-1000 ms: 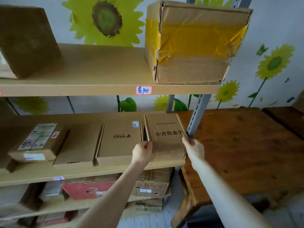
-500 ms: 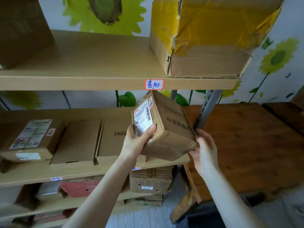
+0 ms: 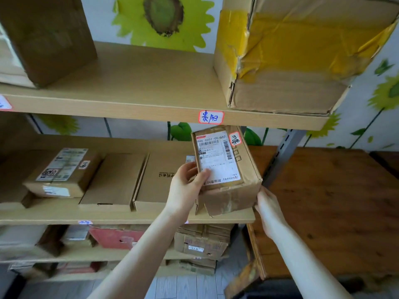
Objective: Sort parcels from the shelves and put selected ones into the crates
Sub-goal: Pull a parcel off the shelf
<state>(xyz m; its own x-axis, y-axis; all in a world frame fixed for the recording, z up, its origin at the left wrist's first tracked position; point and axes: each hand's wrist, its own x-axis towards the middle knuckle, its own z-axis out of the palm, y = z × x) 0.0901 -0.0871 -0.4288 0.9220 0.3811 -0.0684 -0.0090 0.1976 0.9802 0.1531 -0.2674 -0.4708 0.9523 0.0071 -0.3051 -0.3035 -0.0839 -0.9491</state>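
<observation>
A small brown cardboard parcel (image 3: 228, 184) is held up in front of the middle shelf (image 3: 129, 217), its white shipping label facing me. My left hand (image 3: 185, 187) grips its left side, thumb on the label. My right hand (image 3: 266, 205) supports its lower right corner from underneath. Two flat cardboard boxes (image 3: 114, 182) and a labelled parcel (image 3: 62, 171) lie on the same shelf to the left. No crate is in view.
A big box with yellow tape (image 3: 291, 52) sits on the top shelf (image 3: 151, 104), with a dark brown box (image 3: 47, 35) at its left. Lower shelves hold a red parcel (image 3: 116, 237) and stacked cartons (image 3: 203, 242). A wooden table (image 3: 334, 208) stands right of the rack's metal post (image 3: 278, 160).
The parcel was lifted off the middle shelf and turned over, so its label side now faces me instead of the printed top. Both hands rose with it.
</observation>
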